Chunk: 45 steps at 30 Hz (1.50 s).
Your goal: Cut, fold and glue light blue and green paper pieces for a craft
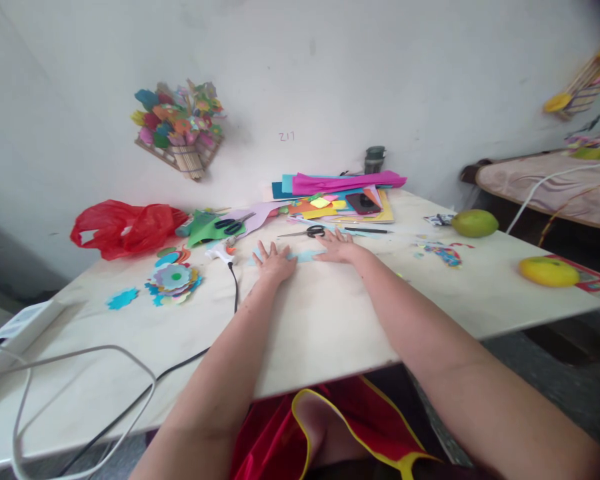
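Note:
Both hands lie palm down on the white table. My left hand has its fingers spread over the left part of a light blue paper strip. At the strip's right end rests my right hand, also with spread fingers. Black-handled scissors lie just beyond, their handles close to my right fingertips. A black pen is to the right of them. The white glue gun with a black cord sits left of my left hand. What lies under the palms is hidden.
Layered paper flowers, a red plastic bag and dark scissors are at the left. Coloured sheets and a phone lie at the back. Green fruit and yellow fruit sit at the right. Cords cross the left front.

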Tool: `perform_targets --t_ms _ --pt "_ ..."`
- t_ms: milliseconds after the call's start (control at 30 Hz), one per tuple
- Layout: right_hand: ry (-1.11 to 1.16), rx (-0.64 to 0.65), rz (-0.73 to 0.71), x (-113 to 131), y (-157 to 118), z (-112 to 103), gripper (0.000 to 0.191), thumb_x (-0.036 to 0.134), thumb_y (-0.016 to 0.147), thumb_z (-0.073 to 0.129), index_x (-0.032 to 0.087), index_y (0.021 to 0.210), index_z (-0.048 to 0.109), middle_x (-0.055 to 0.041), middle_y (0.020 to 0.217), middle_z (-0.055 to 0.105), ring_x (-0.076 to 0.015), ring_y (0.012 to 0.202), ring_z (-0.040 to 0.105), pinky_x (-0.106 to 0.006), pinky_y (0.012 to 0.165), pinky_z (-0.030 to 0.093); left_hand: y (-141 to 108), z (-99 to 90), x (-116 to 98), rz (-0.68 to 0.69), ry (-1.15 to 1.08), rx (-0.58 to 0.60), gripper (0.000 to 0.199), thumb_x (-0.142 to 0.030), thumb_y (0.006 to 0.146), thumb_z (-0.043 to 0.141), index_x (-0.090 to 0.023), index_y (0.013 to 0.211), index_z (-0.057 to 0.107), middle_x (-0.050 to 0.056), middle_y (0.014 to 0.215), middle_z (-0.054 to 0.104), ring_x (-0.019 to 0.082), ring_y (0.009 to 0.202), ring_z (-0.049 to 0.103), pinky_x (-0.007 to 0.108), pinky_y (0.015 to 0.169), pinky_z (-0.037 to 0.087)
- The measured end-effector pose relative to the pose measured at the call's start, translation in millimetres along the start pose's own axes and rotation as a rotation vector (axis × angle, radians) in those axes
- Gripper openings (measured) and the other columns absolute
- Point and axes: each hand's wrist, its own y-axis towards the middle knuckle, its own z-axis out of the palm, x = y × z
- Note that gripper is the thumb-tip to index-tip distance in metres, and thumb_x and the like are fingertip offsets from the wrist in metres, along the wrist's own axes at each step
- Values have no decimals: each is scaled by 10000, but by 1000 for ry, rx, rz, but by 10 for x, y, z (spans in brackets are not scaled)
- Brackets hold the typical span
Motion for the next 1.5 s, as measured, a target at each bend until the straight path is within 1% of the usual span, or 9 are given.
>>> perform_targets --t_ms 300,667,767,867,967,1100,1267,1367,1500 --pt "-4 -3 17 -100 -40 -56 797 614 749 403 278 1410 110 -17 1483 -18 -289 1318 -132 -531 1033 -30 -24 22 33 32 -2 -50 561 -536 791 321 -327 1309 373 23 1462 180 335 1307 -143 584 1008 -58" --pt "-26 -64 -18 -130 -35 -58 765 568 752 455 258 1400 192 -34 1479 75 -314 1331 -34 -555 1032 32 -20 -31 138 22 -6 -40 572 -523 783 350 -318 1317 360 35 1462 177 351 1305 -131 609 997 -40" --pt "-50 -187 -117 -93 -38 -64 697 499 755 511 262 1371 286 -46 1466 154 -310 1331 62 -522 1042 84 -12 -27 133 25 -9 -30 577 -524 781 353 -318 1320 354 27 1461 183 352 1307 -123 614 996 -29" --pt "-43 -328 -328 34 -57 -60 508 394 790 521 242 1271 459 -64 1409 301 -254 1275 268 -398 1024 224 1 -22 129 34 -28 -23 570 -507 795 333 -309 1330 340 12 1452 213 342 1316 -97 618 996 -32" --pt "-53 -412 -511 204 -72 -17 331 340 772 568 214 1074 622 -71 1214 517 -222 1126 431 -322 933 324 15 -23 142 46 -81 -57 510 -414 837 277 -305 1332 336 -10 1427 277 311 1333 -27 618 1002 -28" --pt "-102 -448 -537 354 -62 61 155 279 758 590 205 857 683 -68 1020 594 -218 1009 482 -310 845 350 38 -57 184 40 -154 -140 469 -231 833 288 -269 1284 411 23 1332 439 244 1327 165 575 1034 41" --pt "-76 -406 -496 380 -54 75 131 246 778 565 201 844 669 -65 995 596 -199 988 492 -278 819 349 98 -103 255 36 -259 -197 440 -132 792 335 -205 1188 513 69 1169 587 195 1120 501 388 999 303" --pt "-79 -364 -482 354 -58 47 147 244 787 546 194 858 664 -72 1021 597 -197 1004 492 -266 827 343 137 -101 289 62 -360 -207 403 -146 772 378 -189 1131 556 62 1097 628 181 1031 560 298 893 409" --pt "-99 -305 -462 268 -65 -16 161 245 788 525 194 858 660 -66 1022 615 -200 992 514 -262 820 350 118 -103 289 180 -422 -204 321 -198 744 457 -188 1021 618 43 1029 655 178 963 586 271 856 432"
